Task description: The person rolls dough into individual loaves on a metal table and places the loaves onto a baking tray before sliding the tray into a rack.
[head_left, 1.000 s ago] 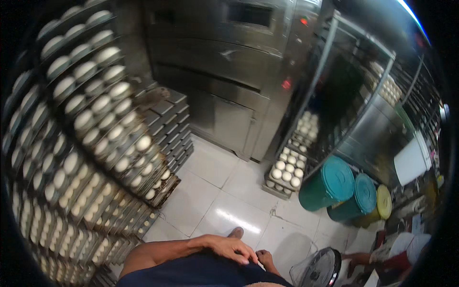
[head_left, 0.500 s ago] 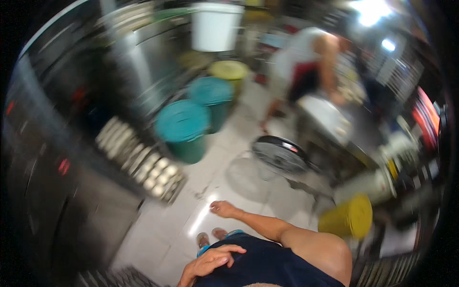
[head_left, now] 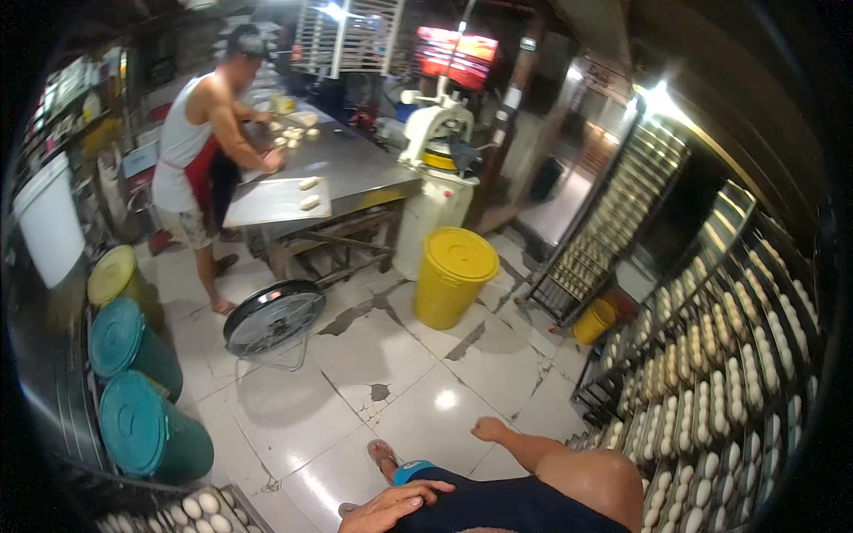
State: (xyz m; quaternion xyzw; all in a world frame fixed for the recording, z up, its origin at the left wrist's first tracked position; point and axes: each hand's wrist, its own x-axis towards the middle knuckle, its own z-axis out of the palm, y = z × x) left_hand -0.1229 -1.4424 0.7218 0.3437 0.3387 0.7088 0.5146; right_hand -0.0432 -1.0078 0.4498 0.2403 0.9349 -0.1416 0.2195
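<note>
Tiled floor [head_left: 391, 373] beneath empty hands, left hand [head_left: 391, 508] on shorts [head_left: 498, 506].

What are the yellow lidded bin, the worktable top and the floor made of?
Yellow bin: likely moulded plastic, one even opaque colour, soft sheen on the lid. Worktable top: looks like stainless steel, grey with a dull brushed reflection. Floor: glazed pale tiles, seen from grout lines, lamp glare, cracks and chipped patches.

I have one view only, a fisheye camera on the person's head, looking down and forward over the tiled floor [head_left: 382, 373]. The right arm [head_left: 569, 466] enters near the lower edge; the steel table [head_left: 355, 169] stands well away.
</note>
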